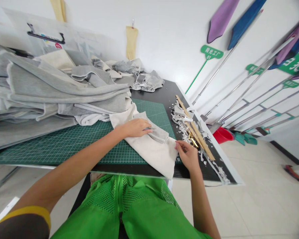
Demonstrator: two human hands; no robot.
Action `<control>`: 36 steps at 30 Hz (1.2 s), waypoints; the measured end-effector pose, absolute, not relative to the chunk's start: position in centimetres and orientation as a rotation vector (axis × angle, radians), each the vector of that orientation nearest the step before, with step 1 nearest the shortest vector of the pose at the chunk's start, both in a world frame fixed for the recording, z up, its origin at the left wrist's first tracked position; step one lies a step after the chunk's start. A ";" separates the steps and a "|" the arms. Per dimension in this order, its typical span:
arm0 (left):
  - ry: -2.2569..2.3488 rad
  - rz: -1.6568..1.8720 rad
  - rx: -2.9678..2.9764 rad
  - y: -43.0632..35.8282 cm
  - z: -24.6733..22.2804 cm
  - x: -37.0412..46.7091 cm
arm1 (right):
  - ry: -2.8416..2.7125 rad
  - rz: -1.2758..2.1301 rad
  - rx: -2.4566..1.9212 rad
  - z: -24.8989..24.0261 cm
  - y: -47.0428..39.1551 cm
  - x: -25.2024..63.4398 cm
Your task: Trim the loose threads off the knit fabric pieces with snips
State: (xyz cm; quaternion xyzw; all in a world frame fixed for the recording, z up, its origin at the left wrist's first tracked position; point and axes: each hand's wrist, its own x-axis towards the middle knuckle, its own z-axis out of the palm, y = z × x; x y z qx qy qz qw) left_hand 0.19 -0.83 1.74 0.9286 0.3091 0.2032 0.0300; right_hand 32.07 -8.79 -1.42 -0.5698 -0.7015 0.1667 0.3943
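A piece of off-white fabric (154,154) lies slantwise over the mat's front part, its lower corner hanging past the table edge. On it rests a smaller folded grey fabric piece (159,133). My left hand (136,127) lies over both pieces, fingers closed; a small dark thing, too small to name, shows between thumb and forefinger. At the right end, my right hand (188,154) pinches the off-white fabric's edge between thumb and fingers. Beneath is a green cutting mat (102,142) with a printed grid.
A big heap of grey and white fabric pieces (64,83) covers the table's left. Two wooden strips (198,132), gold-coloured scissors (193,139) and fabric scraps (180,124) lie on the right. A clear plastic box (82,43) stands behind. Mops and a red bucket (223,135) stand by the wall.
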 end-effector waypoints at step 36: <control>0.901 0.658 2.889 -3.0 2.3 3.7 | -1.780 0.417 -1.430 -1.2 -8.9 31.8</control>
